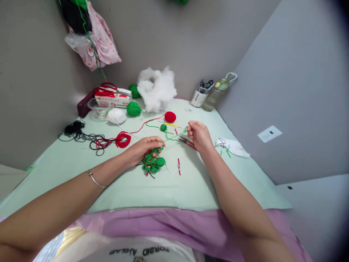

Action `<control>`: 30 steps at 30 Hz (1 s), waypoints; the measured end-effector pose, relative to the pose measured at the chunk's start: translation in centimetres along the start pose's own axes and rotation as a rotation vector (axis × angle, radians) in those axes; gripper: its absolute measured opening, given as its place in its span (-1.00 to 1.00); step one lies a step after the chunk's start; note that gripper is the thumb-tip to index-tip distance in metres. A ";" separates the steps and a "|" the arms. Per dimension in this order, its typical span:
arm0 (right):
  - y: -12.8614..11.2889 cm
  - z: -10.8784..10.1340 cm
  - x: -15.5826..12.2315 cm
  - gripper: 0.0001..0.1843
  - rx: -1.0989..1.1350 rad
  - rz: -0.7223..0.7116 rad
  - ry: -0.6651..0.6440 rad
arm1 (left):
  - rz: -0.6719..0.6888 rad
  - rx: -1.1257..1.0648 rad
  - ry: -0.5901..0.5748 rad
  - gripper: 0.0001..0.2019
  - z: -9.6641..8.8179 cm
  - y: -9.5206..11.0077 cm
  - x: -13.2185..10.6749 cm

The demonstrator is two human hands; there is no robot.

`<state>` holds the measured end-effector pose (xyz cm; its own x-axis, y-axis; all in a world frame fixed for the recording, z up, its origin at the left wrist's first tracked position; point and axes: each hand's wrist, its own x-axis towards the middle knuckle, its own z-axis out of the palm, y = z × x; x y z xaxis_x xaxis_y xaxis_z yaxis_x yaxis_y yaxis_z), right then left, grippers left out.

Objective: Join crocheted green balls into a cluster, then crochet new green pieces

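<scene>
My left hand [149,148] is closed on a green crocheted piece [155,164] with bits of red in it, which hangs just above the table. From there a green yarn strand [174,136] stretches to my right hand [198,134], whose fingertips pinch it. Below the right hand lie scissors with dark blades [188,142], partly hidden by the hand and wrist. A yellow-handled crochet hook [171,124] rests near the right fingertips, close to a small green ball [163,127]. Short red yarn pieces [179,167] lie in front.
Behind are a red yarn ball [170,116], white stuffing [157,89], green yarn [133,108] and white yarn [116,115]. Tangled black yarn [75,129] lies left. Red-handled scissors [109,88] rest on a box. A bottle [216,94] and pen cup [200,95] stand at the back right.
</scene>
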<state>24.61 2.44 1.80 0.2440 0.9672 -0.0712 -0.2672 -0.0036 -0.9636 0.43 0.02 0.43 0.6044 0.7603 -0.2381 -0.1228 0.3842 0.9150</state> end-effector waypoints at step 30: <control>-3.4 0.7 -4.8 -0.68 -0.794 -0.168 -0.902 | 0.279 0.196 0.313 -0.77 -0.4 0.5 0.2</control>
<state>23.72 -2.06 5.60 -0.6006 0.7990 -0.0301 0.4282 0.2895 -0.8561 0.18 0.59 0.67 0.2986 0.9538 -0.0335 -0.0773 0.0592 0.9952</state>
